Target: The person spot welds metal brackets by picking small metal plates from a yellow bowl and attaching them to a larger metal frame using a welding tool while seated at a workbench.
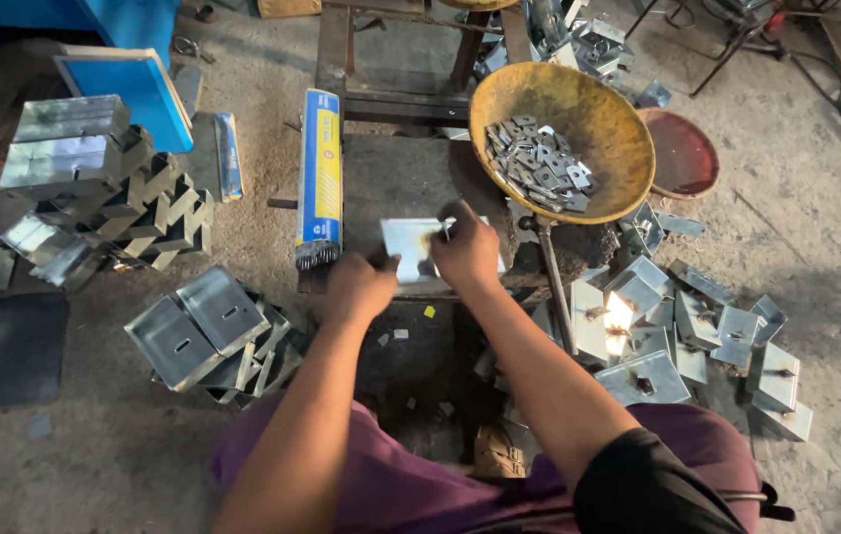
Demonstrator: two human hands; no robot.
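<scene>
A long blue and yellow carton [320, 168] lies upright in view just left of my work spot, grey rods poking from its near end; a smaller blue and yellow packet [228, 155] lies further left, near a blue panel [133, 91]. A yellow pan [598, 104] of small metal tabs sits ahead on my right. Both my arms reach forward over my lap. My left hand [358, 287] is curled at the near left edge of a flat shiny metal plate [408, 240]; whether it grips I cannot tell. My right hand [467, 252] rests closed on top of the plate, fingers pinched. Folded metal brackets [682, 336] lie heaped to the right, and stacked ones [104, 188] to the left.
</scene>
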